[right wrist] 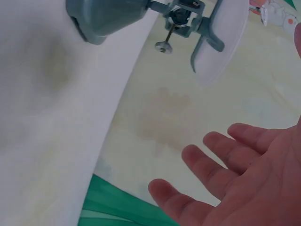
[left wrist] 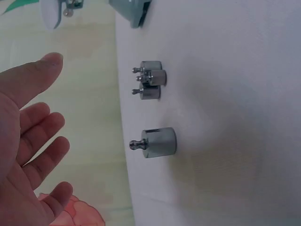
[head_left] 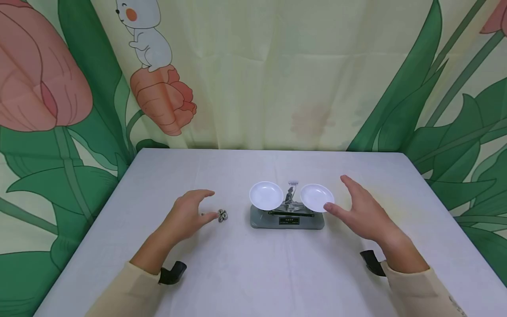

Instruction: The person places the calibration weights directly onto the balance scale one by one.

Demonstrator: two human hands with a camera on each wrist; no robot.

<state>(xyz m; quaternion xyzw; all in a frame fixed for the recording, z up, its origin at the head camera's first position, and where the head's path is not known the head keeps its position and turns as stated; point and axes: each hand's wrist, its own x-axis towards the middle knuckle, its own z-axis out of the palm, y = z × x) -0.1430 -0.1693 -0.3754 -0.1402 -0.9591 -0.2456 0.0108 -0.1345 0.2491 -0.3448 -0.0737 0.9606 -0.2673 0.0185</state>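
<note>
- Hovering over the table, left hand (head_left: pixel 188 215) released: thumb apart from the fingers, nothing held.
- Right hand (head_left: pixel 366 215) likewise released, palm toward the scale; its thumb overlaps the right pan in the head view, contact impossible to tell.
- Beside left hand: three small silver metal cylinder weights with knobbed tops (left wrist: pixel 156 78), bunched; one larger silver metal cylinder weight (left wrist: pixel 160 142) just apart. All upright, long axes vertical, knobs up.
- Between the hands: grey balance scale with two round white pans (head_left: pixel 259 219). Long axis runs left to right, roughly parallel to the table's far edge; dark label plate (head_left: pixel 289 221) faces the person, lettering too small to read.
- Larger weight mostly hidden behind left hand from the head; scale cut off by the frame in both wrist views.
- Outward: white-covered table (head_left: pixel 237 273), pale printed curtain (head_left: pixel 241 88) behind.
</note>
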